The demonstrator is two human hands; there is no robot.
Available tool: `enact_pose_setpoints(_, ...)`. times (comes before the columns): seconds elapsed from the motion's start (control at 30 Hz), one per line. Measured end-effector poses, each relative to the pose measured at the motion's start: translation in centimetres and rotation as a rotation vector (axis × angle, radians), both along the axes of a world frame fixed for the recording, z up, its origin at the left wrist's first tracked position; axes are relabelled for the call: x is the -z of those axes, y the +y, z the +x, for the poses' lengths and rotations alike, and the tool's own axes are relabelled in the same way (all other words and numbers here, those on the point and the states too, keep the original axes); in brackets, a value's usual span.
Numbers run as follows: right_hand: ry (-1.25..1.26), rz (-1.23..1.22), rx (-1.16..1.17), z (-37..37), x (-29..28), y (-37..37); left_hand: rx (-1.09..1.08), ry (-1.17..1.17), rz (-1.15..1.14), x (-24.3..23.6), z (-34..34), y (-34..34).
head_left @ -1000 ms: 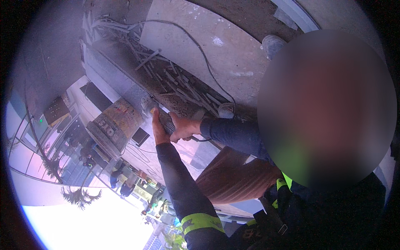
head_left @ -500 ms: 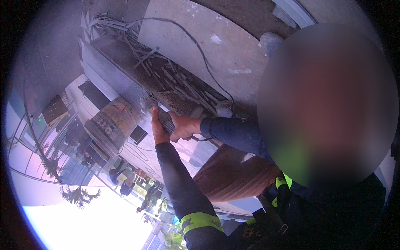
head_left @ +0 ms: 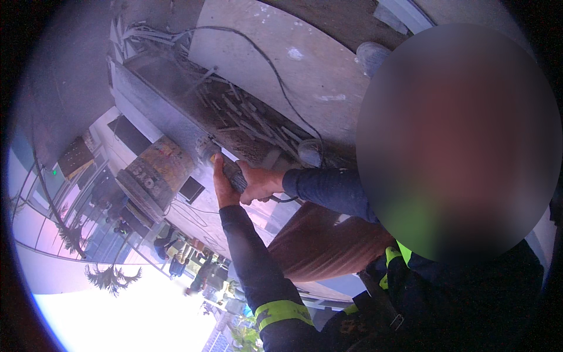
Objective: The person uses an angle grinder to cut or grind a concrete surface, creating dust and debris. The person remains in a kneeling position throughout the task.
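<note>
Both hands are wrapped around a dusty corded angle grinder (head_left: 234,176) with a dark ribbed body. My left hand (head_left: 224,186) grips it close to the round head (head_left: 206,148), thumb along the body. Behind it, my right hand (head_left: 262,180) closes around the rear part, where a black cord comes out. The grinder's head is at the edge of a long pale slab (head_left: 146,101); whether it touches is hidden by dust and blur. Dark blue sleeves cover both arms, and the left one has a lime band (head_left: 283,314).
Beside the slab lie several loose narrow strips (head_left: 252,122) and a large pale board (head_left: 264,61) with a black cable (head_left: 277,75) across it. A paint-stained bucket (head_left: 157,175) stands near the hands. Several people (head_left: 177,265) are farther off. A blurred oval covers the right side.
The view has shifted slightly, so the board, strips and bucket appear a little farther left. Both hands keep their hold on the angle grinder.
</note>
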State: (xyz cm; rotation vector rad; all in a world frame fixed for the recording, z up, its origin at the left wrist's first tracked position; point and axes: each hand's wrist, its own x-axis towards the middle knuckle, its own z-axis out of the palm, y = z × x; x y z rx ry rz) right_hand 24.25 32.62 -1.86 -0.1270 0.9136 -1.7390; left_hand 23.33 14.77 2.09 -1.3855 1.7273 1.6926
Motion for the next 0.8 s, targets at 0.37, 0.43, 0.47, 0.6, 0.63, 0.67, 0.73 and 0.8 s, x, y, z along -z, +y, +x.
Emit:
enact_pose_setpoints(0.37, -0.009, -0.021, -0.013, 0.3, -0.2, 0.3, 0.01, -0.053, -0.023, 0.0, 0.5, -0.6)
enact_pose_setpoints(0.43, -0.019, -0.033, -0.013, 0.4, -0.2, 0.4, -0.006, -0.031, -0.024, 0.2, 0.6, -0.4)
enact_pose_setpoints(0.47, -0.025, -0.029, -0.018, 0.5, -0.1, 0.3, -0.014, -0.033, -0.029, 0.1, 0.6, -0.1)
enact_pose_setpoints(0.6, -0.026, 0.016, -0.04, 0.8, -0.3, 0.3, -0.031, -0.028, -0.047, -0.3, 0.7, 1.3)
enact_pose_setpoints(0.63, -0.02, 0.033, -0.048, 0.7, -0.5, 0.4, -0.033, -0.023, -0.055, -0.3, 0.7, 1.1)
enact_pose_setpoints(0.67, -0.021, 0.025, -0.051, 0.6, -0.7, 0.4, -0.015, -0.017, -0.044, -0.4, 0.9, 0.6)
enact_pose_setpoints(0.73, -0.023, 0.013, -0.055, 0.3, -0.9, 0.5, 0.022, -0.008, -0.019, -0.4, 1.1, -0.1)
enact_pose_setpoints(0.8, -0.002, 0.04, -0.036, 0.5, -0.4, -0.2, 0.038, -0.005, -0.004, -0.2, 0.9, -0.2)
